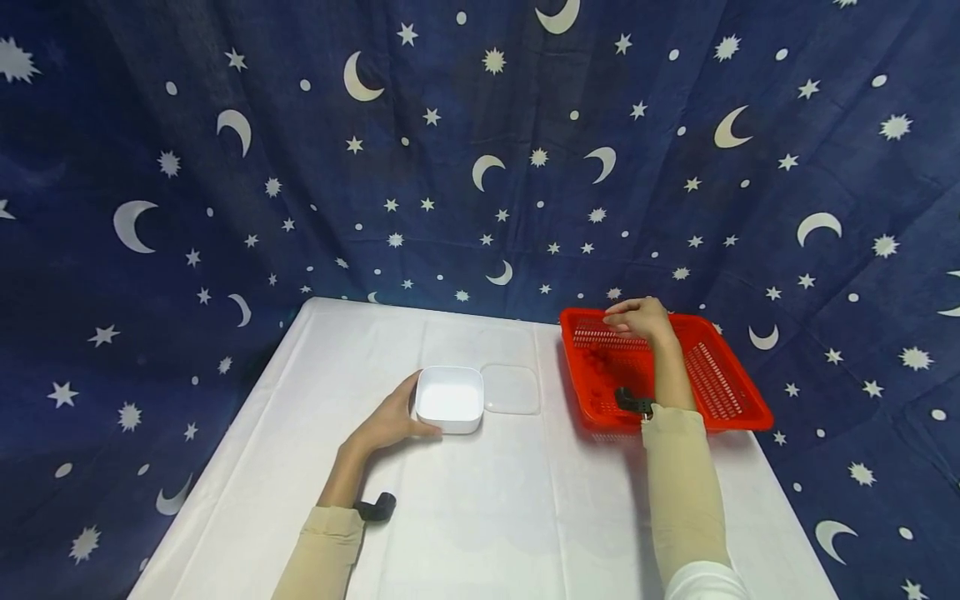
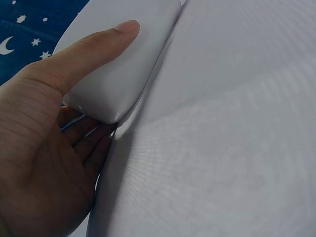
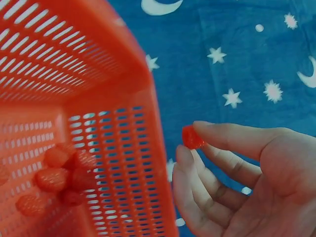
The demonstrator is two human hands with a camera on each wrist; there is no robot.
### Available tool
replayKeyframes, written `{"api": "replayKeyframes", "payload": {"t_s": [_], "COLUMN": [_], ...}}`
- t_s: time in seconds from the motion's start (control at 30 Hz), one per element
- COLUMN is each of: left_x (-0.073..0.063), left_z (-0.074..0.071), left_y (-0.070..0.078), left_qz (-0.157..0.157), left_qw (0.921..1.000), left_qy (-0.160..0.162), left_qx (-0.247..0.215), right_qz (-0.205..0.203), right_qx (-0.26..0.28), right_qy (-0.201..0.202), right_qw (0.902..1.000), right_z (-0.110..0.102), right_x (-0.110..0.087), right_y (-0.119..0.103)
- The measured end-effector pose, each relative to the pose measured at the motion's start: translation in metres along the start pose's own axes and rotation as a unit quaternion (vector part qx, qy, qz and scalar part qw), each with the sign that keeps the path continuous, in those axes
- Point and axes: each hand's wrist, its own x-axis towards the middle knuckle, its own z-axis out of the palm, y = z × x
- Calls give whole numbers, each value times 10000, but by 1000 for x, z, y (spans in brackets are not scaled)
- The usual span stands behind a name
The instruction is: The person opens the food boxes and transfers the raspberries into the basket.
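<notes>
A white square bowl (image 1: 450, 398) stands on the table, its inside white and bare. My left hand (image 1: 395, 414) grips it from the left, thumb (image 2: 106, 44) along the near wall and fingers round the far side, partly hidden. Between thumb and fingertips, my right hand (image 3: 232, 173) pinches a small red raspberry (image 3: 191, 138). That hand is over the far left part of a red plastic basket (image 1: 720, 367) in the head view. More raspberries (image 3: 52, 178) lie heaped inside the basket.
Right beside the bowl lies a clear, rounded-square lid (image 1: 512, 389) flat on the white tablecloth (image 1: 480, 508). The basket's tall slotted walls stand at the table's right side. A dark blue curtain (image 1: 450, 167) with moons and stars hangs behind the table.
</notes>
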Motion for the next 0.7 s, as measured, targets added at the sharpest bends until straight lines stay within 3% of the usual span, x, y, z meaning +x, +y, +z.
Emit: {"api": "replayKeyframes", "payload": {"t_s": [0.27,0.43,0.57,0.7], "left_x": [-2,-1,-1,0], "left_z": [0,-1,0,0], "left_y": [1,1,0,0], "left_qz": [46,36,47,44], "left_qw": [10000,10000,10000,10000], "left_qy": [5,42,46,51], "left_qx": [7,30,70,64], "right_qz": [475,694,813,955], "right_qx": [-292,-821,-1480,-2232], "right_qy": [182,272,503,611], "right_qw": [9983,9938,9844,9682], "right_z": [2,5,6,8], "right_x": [16,23,22,21], "right_y": [24,33,36,41]}}
